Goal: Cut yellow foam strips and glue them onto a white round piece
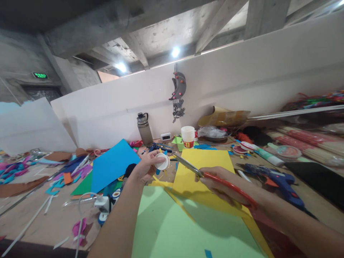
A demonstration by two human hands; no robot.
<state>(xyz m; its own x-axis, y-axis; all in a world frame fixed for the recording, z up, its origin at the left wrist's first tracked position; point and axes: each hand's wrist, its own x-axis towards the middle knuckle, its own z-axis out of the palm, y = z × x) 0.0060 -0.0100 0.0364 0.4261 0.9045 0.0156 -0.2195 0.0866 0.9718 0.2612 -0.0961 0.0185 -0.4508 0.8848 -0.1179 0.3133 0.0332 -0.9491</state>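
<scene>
Between the fingers of my left hand [146,166] is a small white paper disc [162,162], with blue and yellow pieces sticking out around its edge. My right hand [219,182] grips a pair of red-handled scissors [188,165]. The metal blades point left and up, with their tips close to the disc's right side. Whether the blades touch the disc or a piece on it, I cannot tell. Below both hands lie a yellow sheet [206,159] and a pale green sheet [163,222].
A blue sheet [115,165] and a grey bottle [144,129] are at the left. Stacked paper cups [187,134] stand at the back. On the right lie a blue glue gun [282,181], finished-looking discs [247,146] and a black sheet [319,182]. A white cable [80,215] runs at the front left.
</scene>
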